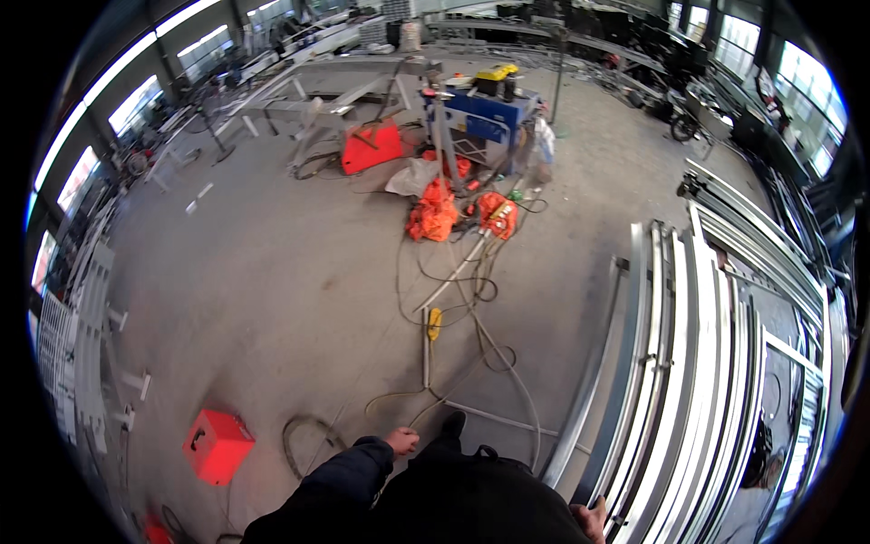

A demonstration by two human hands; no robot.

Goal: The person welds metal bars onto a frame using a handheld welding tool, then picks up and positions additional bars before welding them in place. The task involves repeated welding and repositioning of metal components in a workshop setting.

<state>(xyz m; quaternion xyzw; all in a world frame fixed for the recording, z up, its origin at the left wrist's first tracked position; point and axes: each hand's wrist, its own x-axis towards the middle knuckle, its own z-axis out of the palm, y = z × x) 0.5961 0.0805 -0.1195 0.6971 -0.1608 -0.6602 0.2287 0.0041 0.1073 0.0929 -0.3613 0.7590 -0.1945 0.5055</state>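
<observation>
we see the right hand [591, 519] just beside the long metal rails [689, 363], which run away up the floor, nearer than the loosely closed, empty left hand [401, 442]; the right's grip we cannot tell.

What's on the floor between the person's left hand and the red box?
In the head view, a dark cable loop lies on the concrete floor between the left hand and the red box.
</observation>
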